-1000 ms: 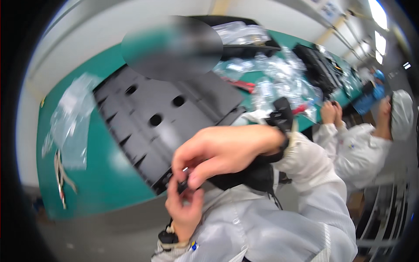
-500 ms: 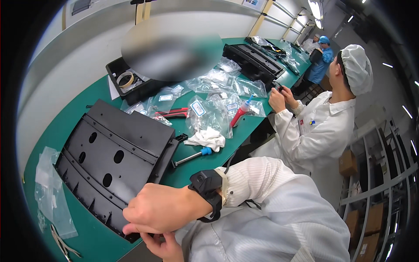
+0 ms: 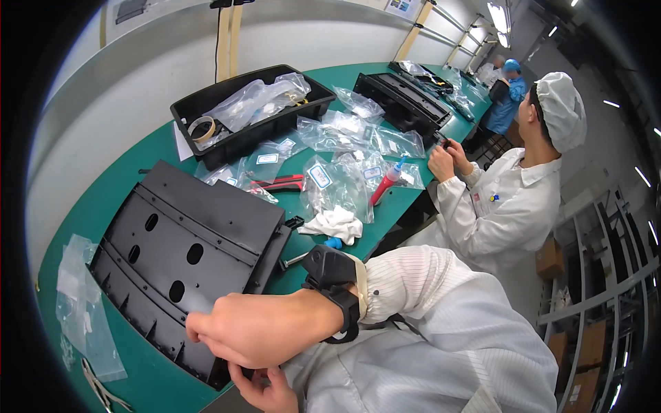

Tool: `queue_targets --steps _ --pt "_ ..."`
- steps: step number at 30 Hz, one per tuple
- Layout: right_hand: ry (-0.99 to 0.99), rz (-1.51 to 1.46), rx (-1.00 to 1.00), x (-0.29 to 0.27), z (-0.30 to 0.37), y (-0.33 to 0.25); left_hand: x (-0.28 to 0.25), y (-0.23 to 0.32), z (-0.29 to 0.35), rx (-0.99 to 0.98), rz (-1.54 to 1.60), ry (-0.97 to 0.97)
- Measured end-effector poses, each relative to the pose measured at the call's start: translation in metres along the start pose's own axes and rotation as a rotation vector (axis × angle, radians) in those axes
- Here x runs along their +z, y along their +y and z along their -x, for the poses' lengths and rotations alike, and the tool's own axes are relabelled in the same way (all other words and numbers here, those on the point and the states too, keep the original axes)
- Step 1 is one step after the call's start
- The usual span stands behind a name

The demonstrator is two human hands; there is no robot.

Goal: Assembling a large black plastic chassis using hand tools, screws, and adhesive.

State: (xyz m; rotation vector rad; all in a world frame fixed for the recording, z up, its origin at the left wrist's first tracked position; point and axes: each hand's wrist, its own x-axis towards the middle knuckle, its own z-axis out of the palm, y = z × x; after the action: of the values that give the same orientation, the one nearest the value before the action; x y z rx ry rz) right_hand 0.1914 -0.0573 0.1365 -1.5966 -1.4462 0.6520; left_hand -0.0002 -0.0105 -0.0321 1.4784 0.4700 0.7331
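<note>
Loosely curled, my right hand (image 3: 258,330) reaches across in front of me, back upward and fingers bent down at the near end of a black panel (image 3: 200,213). Its fingertips are mostly hidden, so I cannot tell whether they pinch anything. Just below, my left hand (image 3: 272,396) is partly covered by the right one and cut by the lower edge, its thumb and fingers bent; I cannot tell what it holds, if anything. A black device (image 3: 330,268) is strapped round my right wrist.

The panel lies slantwise on the green table (image 3: 148,148), with oval holes through it and small ribs along its left edge. Beside that edge is a clear bag (image 3: 86,310), with a slim metal tool (image 3: 103,389) below it. Right of the panel I see a blue-handled tool (image 3: 334,242), a white cloth (image 3: 332,225) and a red bottle (image 3: 384,187) with a blue tip. Past them lie a red-and-black tool (image 3: 282,184) and labelled clear bags (image 3: 337,182); behind stands a black tray (image 3: 275,133) holding a tape roll (image 3: 206,137) and more plastic.

To my right a co-worker in white (image 3: 509,186) holds something small and dark.
</note>
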Motion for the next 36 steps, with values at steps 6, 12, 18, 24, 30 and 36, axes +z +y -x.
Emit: queue_targets --steps 6,12,18,24,30,36 --pt "-0.109 -0.371 0.350 -0.014 0.003 -0.010 -0.009 -0.003 0.005 -0.065 -0.002 -0.038" --pt "-0.239 -0.373 0.044 -0.019 0.009 0.012 -0.006 0.003 -0.001 0.053 0.050 -0.090" --pt "-0.244 0.308 -0.256 -0.032 0.005 0.008 -0.007 -0.003 0.000 0.104 -0.026 -0.044" --pt "-0.114 0.684 -0.486 -0.028 0.001 0.017 -0.005 -0.006 0.002 0.072 -0.019 0.012" --pt "0.110 0.788 -0.533 -0.010 0.013 0.020 -0.014 -0.018 0.004 0.044 -0.043 -0.051" --pt "0.294 0.906 -0.482 0.020 0.027 0.016 0.001 0.002 -0.002 0.073 0.049 -0.033"
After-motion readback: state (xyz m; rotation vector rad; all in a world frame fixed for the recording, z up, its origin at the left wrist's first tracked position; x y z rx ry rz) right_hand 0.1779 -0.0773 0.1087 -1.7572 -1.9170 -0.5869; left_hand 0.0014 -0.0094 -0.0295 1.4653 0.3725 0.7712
